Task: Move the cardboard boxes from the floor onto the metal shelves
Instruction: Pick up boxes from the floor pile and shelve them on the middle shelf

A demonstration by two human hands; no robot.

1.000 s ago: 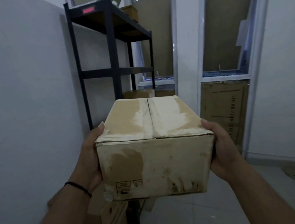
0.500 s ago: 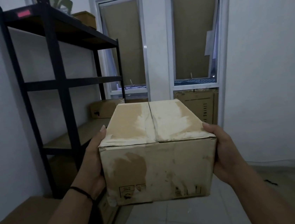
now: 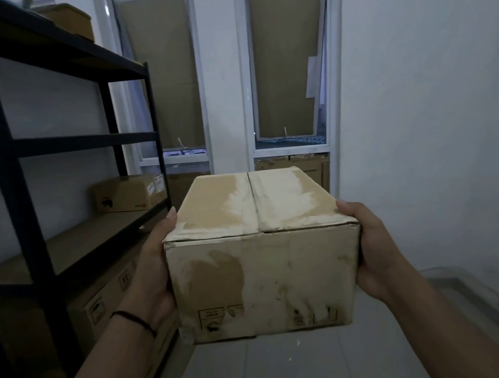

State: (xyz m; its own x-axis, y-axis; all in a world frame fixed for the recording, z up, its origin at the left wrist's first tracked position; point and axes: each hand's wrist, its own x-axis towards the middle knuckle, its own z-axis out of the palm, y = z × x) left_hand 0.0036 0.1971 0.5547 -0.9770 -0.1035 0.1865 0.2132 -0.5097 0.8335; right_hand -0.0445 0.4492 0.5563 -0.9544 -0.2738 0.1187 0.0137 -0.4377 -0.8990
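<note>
You held the cardboard box (image 3: pixel 261 249) off the floor at chest height, in front of you and just right of the metal shelves (image 3: pixel 59 142). Your left hand (image 3: pixel 154 268) pressed flat against its left side wall, fingers straight along the upper edge; your right hand (image 3: pixel 373 246) clasped the right side wall, with the thumb at the top corner and the other fingers hidden behind the box. Neither grip reached under the base, so the box was carried by side pressure alone.

The box was closed, its two top flaps meeting at a centre seam. Pale patches on the top and front looked like torn facing or stripped tape, so the board was probably worn and rather soft at the corners. That two hands held it level by the sides suggested a moderate weight. A hand under the base would be the safer hold when you slide it onto a shelf.

Small handling symbols were printed low on the front face; none could be read. A smaller box (image 3: pixel 130 193) stood on the lower shelf, bearing a dark mark and white labels, illegible. More cartons (image 3: pixel 109 304) sat beneath.
</note>
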